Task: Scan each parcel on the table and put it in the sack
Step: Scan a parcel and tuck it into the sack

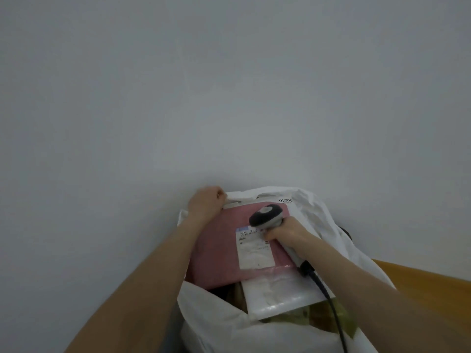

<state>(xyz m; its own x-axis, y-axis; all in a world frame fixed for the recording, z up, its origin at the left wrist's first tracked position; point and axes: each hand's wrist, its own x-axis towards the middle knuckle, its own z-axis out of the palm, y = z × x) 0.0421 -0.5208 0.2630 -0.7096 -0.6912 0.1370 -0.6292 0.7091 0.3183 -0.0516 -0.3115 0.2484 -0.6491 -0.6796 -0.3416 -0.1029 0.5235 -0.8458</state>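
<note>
In the mouth of the sack (216, 324), resting a pink parcel (216, 250) flat, label (254, 253) up, partly over a clear parcel (280, 291). Gripping the sack's far rim with the left hand (206, 202), fingers curled round the white film. Clenching the scanner (266, 215) in the right hand (288, 231), fingertips touching the label, cable (331, 301) trailing back across the sack, beside the tabletop (433, 284). Probably seating the parcel inside. Doing it well: pulling the rim up and outward to hold the mouth wide, pressing the parcel down flat, sliding it alongside the clear parcel instead of wedging on its edge, and keeping the cable out of the opening.
</note>
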